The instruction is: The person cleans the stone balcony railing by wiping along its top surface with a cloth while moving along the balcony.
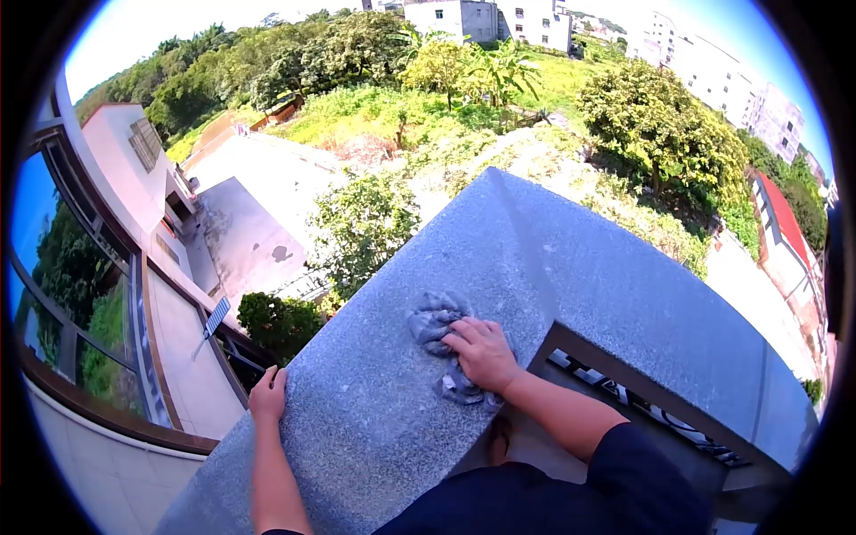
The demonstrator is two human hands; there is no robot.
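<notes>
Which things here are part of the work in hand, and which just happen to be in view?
In use:
- crumpled grey cloth, under the right hand
- speckled stone ledge, beneath the cloth, with the left hand at its edge

Just in view:
- window
- striped panel
- large tree
- red roof

So the cloth [430, 323]'s on the ledge [348, 419], under the right hand [486, 357]. Window [85, 299]'s off left, trees [664, 129] out past the ledge.
</notes>
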